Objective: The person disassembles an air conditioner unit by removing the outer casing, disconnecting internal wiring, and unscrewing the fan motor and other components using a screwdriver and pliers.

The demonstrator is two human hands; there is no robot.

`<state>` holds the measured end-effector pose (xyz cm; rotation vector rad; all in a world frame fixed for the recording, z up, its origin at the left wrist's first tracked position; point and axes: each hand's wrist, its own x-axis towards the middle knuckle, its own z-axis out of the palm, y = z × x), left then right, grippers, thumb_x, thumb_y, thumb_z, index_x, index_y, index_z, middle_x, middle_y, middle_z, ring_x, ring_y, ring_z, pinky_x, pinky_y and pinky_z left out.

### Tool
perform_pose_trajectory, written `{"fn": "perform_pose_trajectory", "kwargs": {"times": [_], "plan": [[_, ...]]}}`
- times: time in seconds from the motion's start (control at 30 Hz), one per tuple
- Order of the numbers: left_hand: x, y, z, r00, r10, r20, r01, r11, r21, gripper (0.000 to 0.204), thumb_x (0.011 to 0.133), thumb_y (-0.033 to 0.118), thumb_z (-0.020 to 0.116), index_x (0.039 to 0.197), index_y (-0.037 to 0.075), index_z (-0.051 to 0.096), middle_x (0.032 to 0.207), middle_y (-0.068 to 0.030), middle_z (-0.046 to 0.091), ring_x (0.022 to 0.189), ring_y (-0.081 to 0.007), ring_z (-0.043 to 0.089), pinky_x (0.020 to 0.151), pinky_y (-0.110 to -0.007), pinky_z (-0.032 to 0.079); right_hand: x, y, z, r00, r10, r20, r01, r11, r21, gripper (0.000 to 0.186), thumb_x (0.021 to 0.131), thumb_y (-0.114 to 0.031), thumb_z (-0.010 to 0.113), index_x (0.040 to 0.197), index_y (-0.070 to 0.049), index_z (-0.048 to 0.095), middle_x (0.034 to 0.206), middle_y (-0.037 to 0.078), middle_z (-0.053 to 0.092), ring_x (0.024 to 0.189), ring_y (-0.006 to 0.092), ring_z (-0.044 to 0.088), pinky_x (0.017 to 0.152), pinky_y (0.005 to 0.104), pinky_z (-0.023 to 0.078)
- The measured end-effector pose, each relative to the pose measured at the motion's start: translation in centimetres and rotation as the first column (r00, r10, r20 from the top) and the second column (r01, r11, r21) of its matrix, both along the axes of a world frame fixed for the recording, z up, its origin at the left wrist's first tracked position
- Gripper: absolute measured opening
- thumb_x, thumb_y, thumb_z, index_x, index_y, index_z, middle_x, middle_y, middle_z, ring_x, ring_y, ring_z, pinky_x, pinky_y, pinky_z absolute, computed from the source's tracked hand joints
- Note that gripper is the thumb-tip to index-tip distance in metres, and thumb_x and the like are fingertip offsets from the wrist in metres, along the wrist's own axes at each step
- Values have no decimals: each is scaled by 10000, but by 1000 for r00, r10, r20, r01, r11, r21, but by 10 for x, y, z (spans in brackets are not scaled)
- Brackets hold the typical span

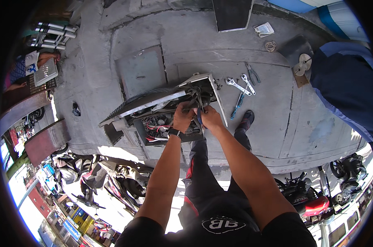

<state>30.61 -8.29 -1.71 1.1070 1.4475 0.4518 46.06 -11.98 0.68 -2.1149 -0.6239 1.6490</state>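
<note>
Your left hand [183,117] and right hand [210,118] work close together over the open case [155,103] mid-frame, the right closed around a blue handle [199,117], the left's grip unclear, with wrenches [238,87] right of centre.

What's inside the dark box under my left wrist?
Red wires and dark clutter show inside the dark box. Your left hand and wristband block part of the view; whatever lies behind them or beneath the wires can't be seen.
</note>
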Motion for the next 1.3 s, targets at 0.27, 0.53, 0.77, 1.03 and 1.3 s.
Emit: {"fn": "perform_pose_trajectory", "kwargs": {"times": [0.27, 0.53, 0.77, 1.03, 1.3], "plan": [[3, -3, 7, 995, 48, 83, -40, 994, -98, 347, 901, 80, 682, 1206, -3, 538, 979, -107, 689, 807, -144, 675, 653, -267, 547, -1, 2, 19, 903, -425, -69, 415, 902, -121, 520, 916, -469, 660, 1027, 36, 614, 712, 146, 671, 565, 246, 665, 484, 356, 494], [-3, -4, 8, 993, 35, 112, -25, 996, -84, 308, 923, 80, 677, 1198, 17, 552, 1012, -79, 680, 817, -118, 661, 688, -273, 564, -15, -43, -24, 990, -139, 9, 139, 985, -106, 578, 892, -507, 674, 1099, 18, 544, 731, 143, 639, 550, 211, 598, 476, 352, 432], [4, -17, 0, 1000, -15, -19, 16, 998, 54, 303, 911, 112, 695, 1169, 21, 566, 923, -84, 691, 789, -129, 665, 686, -291, 539, 2, -41, 7, 953, -193, -235, 146, 969, -201, 667, 857, -535, 711, 1192, 6, 513, 672, 68, 550, 545, 148, 498, 471, 325, 364], [5, -5, 20, 989, 98, 111, -78, 982, -173, 253, 952, 162, 669, 1136, 20, 570, 973, -69, 684, 829, -135, 677, 706, -294, 580, 12, -31, 13, 928, -265, -262, 215, 955, -205, 638, 815, -493, 748, 1209, -18, 585, 896, 184, 676, 799, 270, 649, 685, 389, 489], [13, -7, 3, 998, -17, -56, 12, 994, -104, 177, 933, 151, 666, 1024, 14, 600, 874, -80, 690, 731, -148, 679, 638, -301, 564, -4, -12, -18, 948, -316, 43, 317, 949, -8, 692, 812, -411, 772, 1325, -20, 521, 1109, 226, 691, 971, 335, 697, 810, 391, 533]]}}
